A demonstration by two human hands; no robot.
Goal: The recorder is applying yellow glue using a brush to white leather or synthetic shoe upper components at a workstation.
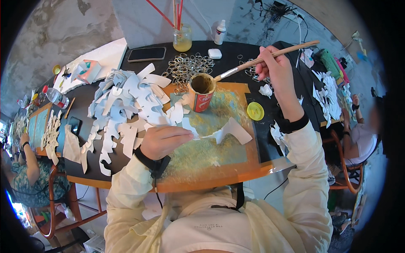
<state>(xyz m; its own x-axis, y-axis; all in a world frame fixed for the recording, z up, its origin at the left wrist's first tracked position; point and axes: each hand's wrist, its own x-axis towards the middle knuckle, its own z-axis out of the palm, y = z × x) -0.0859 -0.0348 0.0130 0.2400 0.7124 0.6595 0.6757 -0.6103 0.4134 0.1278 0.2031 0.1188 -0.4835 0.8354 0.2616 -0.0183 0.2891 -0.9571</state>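
1. The brush (249,64) is gripped in the right hand (274,68), with its long wooden handle slanted up toward the far right corner of the table (236,49); the hand is raised above the table's right part.
2. The brush's lower end is held at the rim of the red tin (202,96), whose mouth is coated in brown residue.
3. One end of a white piece (233,131) is pinched between the thumb and fingers of the left hand (166,141), near the middle of the table's near edge. Its wider end is extended to the right, over a smeared sheet (223,158); whether the sheet is touched by it cannot be told.
4. The tin is stood upright on the far part of that sheet, which is bordered in orange-brown and placed along the table's near edge.
5. To the left of the tin, a large heap of white cut-outs (130,99) is spread toward the near edge.
6. Beyond the tin, toward the far edge, metal rings (190,67) are piled, with a dark phone (147,54), a glass jar (182,40) and a white bottle (220,33) set farther back.
7. A round yellow lid (255,111) is laid by the sheet's right border.
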